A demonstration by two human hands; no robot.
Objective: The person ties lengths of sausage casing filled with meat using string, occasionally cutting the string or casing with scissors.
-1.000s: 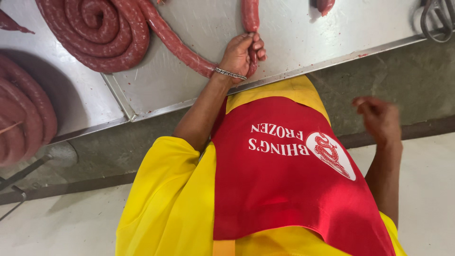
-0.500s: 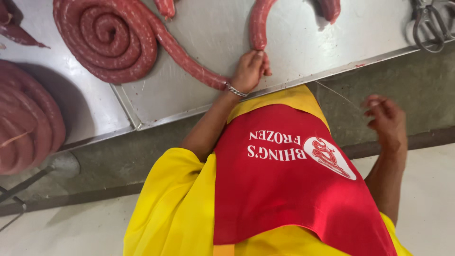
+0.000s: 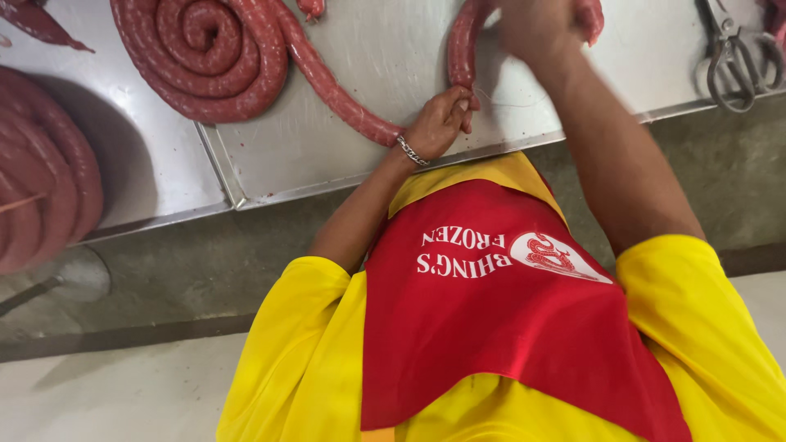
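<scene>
A long red sausage rope [image 3: 327,82] runs from a big coil [image 3: 201,53] across the steel table [image 3: 368,41] and bends back up near my hands. My left hand [image 3: 438,123], with a chain bracelet at the wrist, is closed on the sausage at the bend by the table's front edge. A thin string [image 3: 499,102] stretches from it to the right. My right hand [image 3: 540,24] is raised over the upper sausage section [image 3: 463,41], fingers closed; whether it pinches the string or the sausage is unclear.
Another thick sausage coil [image 3: 41,196] lies on the left tray. Metal scissors [image 3: 733,57] rest at the table's right end. A seam [image 3: 217,168] divides the steel surfaces. My yellow shirt and red apron [image 3: 508,327] fill the lower view above a grey floor.
My right hand has come up from beside my body to the sausage above the left hand. The left hand has stayed gripping the sausage at the bend.
</scene>
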